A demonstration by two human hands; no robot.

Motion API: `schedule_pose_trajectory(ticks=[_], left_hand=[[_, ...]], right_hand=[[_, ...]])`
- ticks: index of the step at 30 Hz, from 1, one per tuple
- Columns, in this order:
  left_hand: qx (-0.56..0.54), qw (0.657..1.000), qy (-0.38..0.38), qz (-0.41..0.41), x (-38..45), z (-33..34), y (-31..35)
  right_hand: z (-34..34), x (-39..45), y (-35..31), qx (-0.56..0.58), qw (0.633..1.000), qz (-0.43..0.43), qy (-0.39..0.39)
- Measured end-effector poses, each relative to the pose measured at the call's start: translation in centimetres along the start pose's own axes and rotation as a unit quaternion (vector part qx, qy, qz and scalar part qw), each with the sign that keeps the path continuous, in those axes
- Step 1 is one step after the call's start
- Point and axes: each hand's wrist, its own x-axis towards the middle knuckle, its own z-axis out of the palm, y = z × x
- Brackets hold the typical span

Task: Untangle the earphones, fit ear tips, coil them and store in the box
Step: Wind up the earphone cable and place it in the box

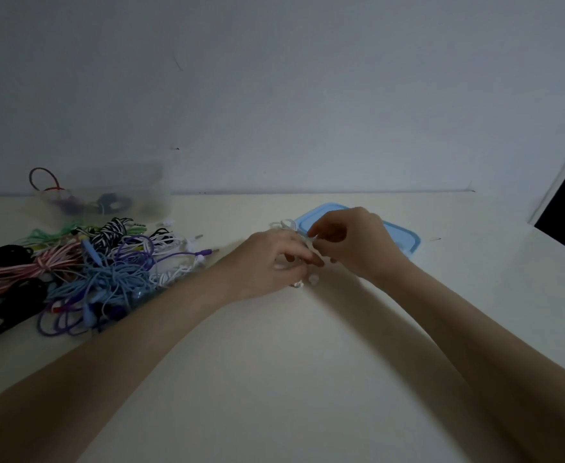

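My left hand (271, 262) and my right hand (351, 242) meet over the middle of the cream table. Between them they hold a white earphone cable (286, 225), gathered into small loops; a loop sticks up above my left fingers. My left hand grips the bundle, and my right fingers pinch a strand of it. A small white piece (312, 279) lies on the table just under my hands. A tangled heap of earphones (107, 272) in blue, purple, pink, black and white lies at the left. The clear plastic box (107, 192) stands behind the heap.
A light blue lid (404, 240) lies flat on the table behind my right hand. The clear box holds some coiled cables, and a red loop pokes out of its left side. A plain wall runs along the table's back edge. A dark opening shows at the far right.
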Motion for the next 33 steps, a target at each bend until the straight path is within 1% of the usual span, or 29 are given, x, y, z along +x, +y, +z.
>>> schedule_pose_trajectory(ticks=[3,4,6,9,11,12,14,16,17,19,21,23,28,33], left_hand=[[-0.03,0.996,-0.068,-0.04,0.1,-0.8,0.6],[-0.032,0.995,-0.081,-0.052,0.1,-1.0,0.6],[-0.026,0.994,-0.084,-0.068,0.0,-1.2,0.6],[0.004,0.995,-0.065,-0.072,-0.5,-1.5,0.4],[-0.03,0.995,-0.03,-0.089,-0.6,-1.6,0.1],[-0.044,0.994,0.001,-0.099,-0.6,-1.6,0.0],[-0.054,0.987,0.077,-0.126,-0.5,-1.5,-0.5],[-0.083,0.974,0.138,-0.157,-0.4,-1.2,-0.8],[-0.083,0.971,0.153,-0.161,-0.4,-1.0,-0.7],[-0.039,0.975,0.162,-0.146,-0.4,-0.7,-0.5],[-0.013,0.977,0.171,-0.13,-0.4,-0.5,-0.4],[-0.016,0.975,0.178,-0.13,-0.3,-0.4,-0.3],[-0.026,0.977,0.165,-0.135,-0.5,-0.4,0.0],[-0.013,0.978,0.166,-0.126,-0.7,-0.4,0.1]], right_hand=[[0.6,-0.3,-0.4,0.001,1.0,-0.018,-0.002],[0.8,-0.4,-0.4,0.006,1.0,-0.019,-0.005],[0.9,-0.7,-0.4,0.035,0.999,-0.004,-0.015],[0.9,-0.7,-0.5,0.106,0.993,0.037,-0.035],[0.8,-0.7,-0.6,0.162,0.984,0.066,-0.038],[0.8,-0.8,-0.7,0.204,0.975,0.081,-0.036],[0.5,-0.9,-0.8,0.298,0.948,0.107,-0.033],[0.2,-1.0,-0.9,0.359,0.924,0.127,-0.032],[0.1,-1.0,-1.0,0.383,0.913,0.136,-0.036],[0.0,-1.0,-1.2,0.421,0.893,0.15,-0.046],[0.0,-1.1,-1.2,0.439,0.884,0.152,-0.05],[0.1,-1.1,-1.2,0.445,0.882,0.149,-0.048],[0.2,-1.3,-1.0,0.429,0.889,0.152,-0.051],[0.4,-1.3,-1.1,0.433,0.886,0.155,-0.054]])
